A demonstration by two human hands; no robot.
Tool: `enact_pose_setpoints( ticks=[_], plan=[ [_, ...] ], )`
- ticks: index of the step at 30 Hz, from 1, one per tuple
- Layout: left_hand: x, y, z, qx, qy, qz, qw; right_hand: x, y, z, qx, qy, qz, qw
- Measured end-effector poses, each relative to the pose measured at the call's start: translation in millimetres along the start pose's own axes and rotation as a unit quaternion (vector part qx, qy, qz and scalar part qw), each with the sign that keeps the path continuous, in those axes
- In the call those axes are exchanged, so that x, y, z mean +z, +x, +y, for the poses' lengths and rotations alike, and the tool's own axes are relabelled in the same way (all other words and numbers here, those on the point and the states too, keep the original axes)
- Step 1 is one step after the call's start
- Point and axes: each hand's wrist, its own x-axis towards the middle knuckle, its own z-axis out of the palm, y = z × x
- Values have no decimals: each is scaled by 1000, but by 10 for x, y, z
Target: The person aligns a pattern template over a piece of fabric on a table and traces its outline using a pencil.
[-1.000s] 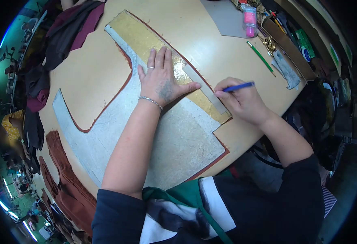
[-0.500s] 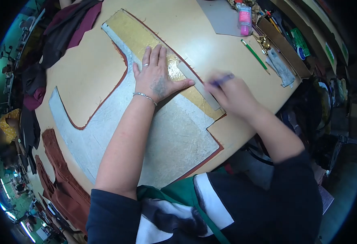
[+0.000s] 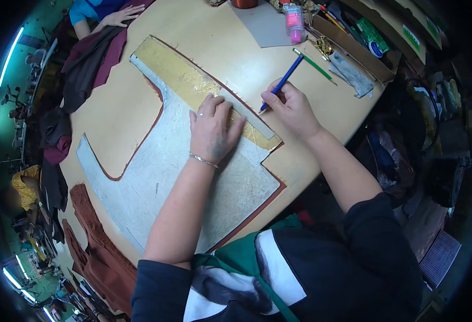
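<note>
A large grey-white garment pattern template lies on rust-brown cloth, whose edge shows along its sides. A yellow taped band runs along its upper edge, with a narrow grey strip over the band's right part. My left hand rests on the template and band, fingers apart and slightly bent, thumb toward the strip. In my right hand is a blue pencil, pinched between thumb and fingers. Its tip points down close beside the cloth edge along the strip.
A green pencil, a pink-labelled bottle and a grey rag lie at the upper right, near a cardboard box of tools. Rust-brown cloth pieces lie at left. Another person's hand rests on dark cloth.
My view has shifted. My left hand has drawn its fingers in and moved down along the band. My right hand, blurred before, is now steadier, its pencil more upright and away from the strip's lower end.
</note>
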Motion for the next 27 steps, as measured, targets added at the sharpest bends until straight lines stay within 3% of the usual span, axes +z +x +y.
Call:
enact_pose_setpoints(
  ticks=[7,18,23,27],
  plan=[
    [-119,26,217,-114,28,-69,991,4,-7,-67,22,-43,-43,998],
    [-88,32,176,-117,10,-61,991,-120,-78,-312,-49,-163,-138,976],
    [-90,30,169,-113,7,-58,992,340,594,-144,-121,-199,-100,967],
    [-73,24,154,-108,2,-45,993,482,794,-190,-117,-249,-106,955]
  ],
)
